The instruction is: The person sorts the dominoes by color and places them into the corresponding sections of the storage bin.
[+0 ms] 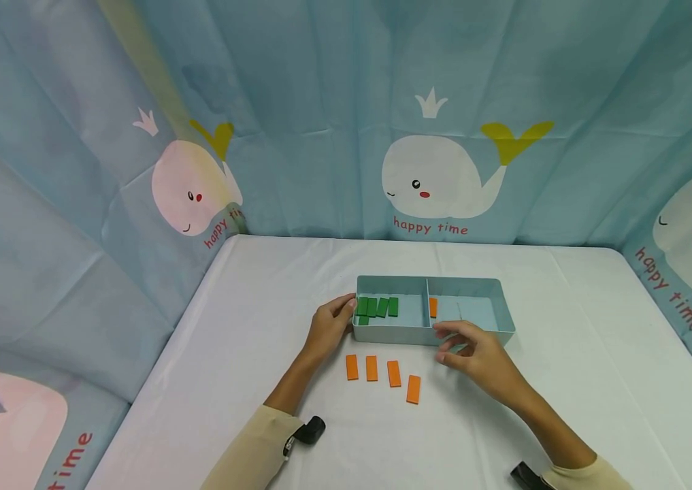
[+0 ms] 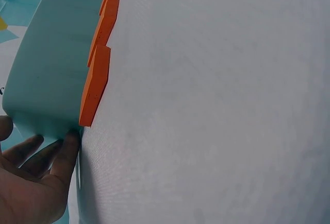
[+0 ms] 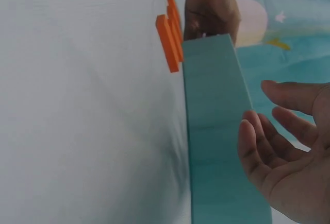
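A pale blue-green two-compartment box [image 1: 394, 334] stands on the white table. Several green tiles [image 1: 383, 307] lie in its left compartment; one orange tile [image 1: 433, 307] is in the right compartment, beside the divider [image 1: 427, 301]. In front of the box, several orange tiles [image 1: 394, 373] form a loose row on the cloth. My left hand [image 1: 328, 329] rests its fingertips against the box's left end, fingers nearly straight in the left wrist view. My right hand [image 3: 294, 157] hovers by the front wall, fingers loosely bent and thumb apart, with nothing seen between them.
The white-clothed table [image 1: 284, 286] extends around the box on all sides. A blue curtain [image 1: 321, 88] printed with whales hangs behind the table and at its sides. Black wrist straps [image 1: 310, 430] sit at both sleeves.
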`<state>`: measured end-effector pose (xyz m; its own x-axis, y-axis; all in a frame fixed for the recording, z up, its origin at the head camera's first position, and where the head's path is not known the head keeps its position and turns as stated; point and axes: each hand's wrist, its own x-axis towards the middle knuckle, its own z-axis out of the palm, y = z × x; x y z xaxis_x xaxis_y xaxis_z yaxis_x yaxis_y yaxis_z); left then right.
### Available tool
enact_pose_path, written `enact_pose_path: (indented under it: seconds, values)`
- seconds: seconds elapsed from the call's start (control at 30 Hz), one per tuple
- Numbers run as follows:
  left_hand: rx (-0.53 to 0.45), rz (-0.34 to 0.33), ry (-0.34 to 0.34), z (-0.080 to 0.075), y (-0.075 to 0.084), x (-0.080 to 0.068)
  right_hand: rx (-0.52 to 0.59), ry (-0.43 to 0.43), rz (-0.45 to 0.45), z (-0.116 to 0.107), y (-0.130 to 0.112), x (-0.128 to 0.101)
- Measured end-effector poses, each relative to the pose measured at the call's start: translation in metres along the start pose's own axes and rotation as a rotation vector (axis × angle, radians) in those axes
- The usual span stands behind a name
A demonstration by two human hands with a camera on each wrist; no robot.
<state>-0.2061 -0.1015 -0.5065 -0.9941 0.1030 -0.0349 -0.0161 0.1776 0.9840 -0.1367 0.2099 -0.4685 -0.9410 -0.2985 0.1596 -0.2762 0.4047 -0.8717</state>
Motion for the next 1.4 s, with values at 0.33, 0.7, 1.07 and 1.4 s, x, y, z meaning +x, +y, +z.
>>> enact_pose_path:
  seconds: [0.33, 0.7, 1.07, 1.4]
  values:
    - [0.017, 0.011, -0.011, -0.002, -0.001, -0.002, 0.031, -0.057, 0.035, 0.011, 0.004, -0.006]
    - [0.028, 0.012, -0.016, -0.002, -0.002, 0.0, 0.045, -0.167, 0.092, 0.024, 0.007, -0.009]
    - [0.011, 0.013, -0.008, -0.001, -0.002, 0.0, 0.005, -0.212, 0.085, 0.035, 0.009, -0.009]
    - [0.032, -0.001, -0.004, -0.001, -0.002, 0.001, -0.085, -0.246, 0.07, 0.042, 0.008, -0.008]
